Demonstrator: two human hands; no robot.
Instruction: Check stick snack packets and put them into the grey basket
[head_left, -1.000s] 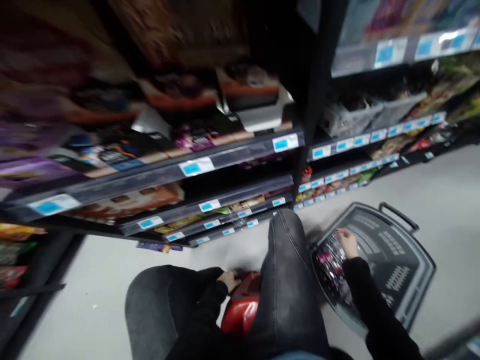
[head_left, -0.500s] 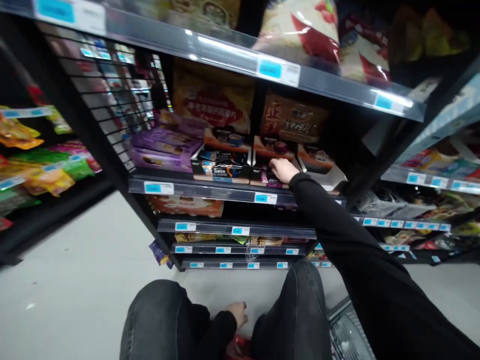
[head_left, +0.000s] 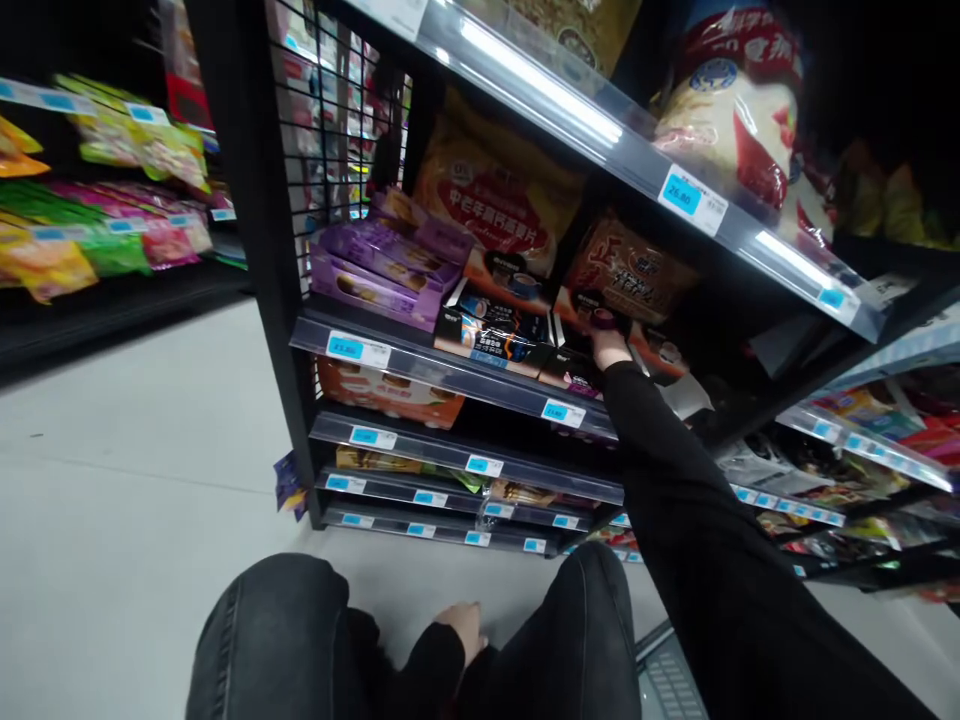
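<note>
My right hand (head_left: 609, 346) reaches into the middle shelf (head_left: 450, 370) of a black store rack. Its fingers close on the front edge of a small drink-mix box (head_left: 592, 312) with a purple cup printed on it. Just left of it lies a black box (head_left: 491, 330), and a brown bag (head_left: 630, 270) stands behind. My left hand (head_left: 465, 628) hangs low between my two knees, fingers pointing down and partly hidden by my right leg (head_left: 592, 620). Nothing shows in it.
Stacked purple boxes (head_left: 382, 262) and an orange bag (head_left: 491, 205) fill the shelf's left part, beside a wire mesh divider (head_left: 330, 110). Lower shelves carry blue price tags. A grey basket corner (head_left: 667, 680) shows at my right. Bright snack bags (head_left: 90, 240) line the rack across the grey floor (head_left: 135, 450).
My right hand left the grey basket on the floor and rose to the middle shelf, then pushed further in onto the purple-cup box. My view swung up. The left hand stayed low.
</note>
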